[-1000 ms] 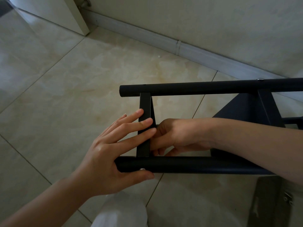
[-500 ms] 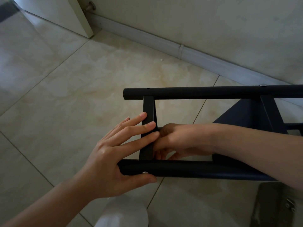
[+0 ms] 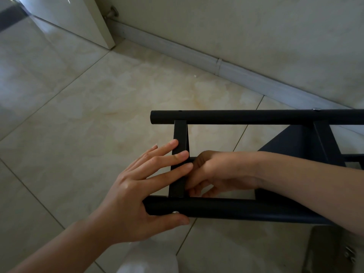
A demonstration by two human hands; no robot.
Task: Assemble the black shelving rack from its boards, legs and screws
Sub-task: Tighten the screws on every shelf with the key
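The black rack lies on its side on the tiled floor. Its far round leg [image 3: 246,116] and near round leg [image 3: 236,208] run left to right, joined at the left end by a flat crossbar [image 3: 180,133]. A dark board [image 3: 291,142] sits between the legs at the right. My left hand [image 3: 137,190] lays straight fingers across the crossbar, thumb along the near leg beside a silver screw head [image 3: 175,212]. My right hand [image 3: 220,170] reaches inside the frame with fingers curled against the crossbar's inner side. What it holds is hidden.
A second screw head [image 3: 316,109] shows on the far leg. The wall and skirting [image 3: 216,66] run diagonally behind, with a door [image 3: 78,20] at the upper left. A clear bag with metal parts [image 3: 334,251] lies at the bottom right, a white shape [image 3: 149,257] at the bottom middle.
The view has tilted so the rack sits a little lower in the picture. Both hands stay on the crossbar; the right fingers shift slightly behind it.
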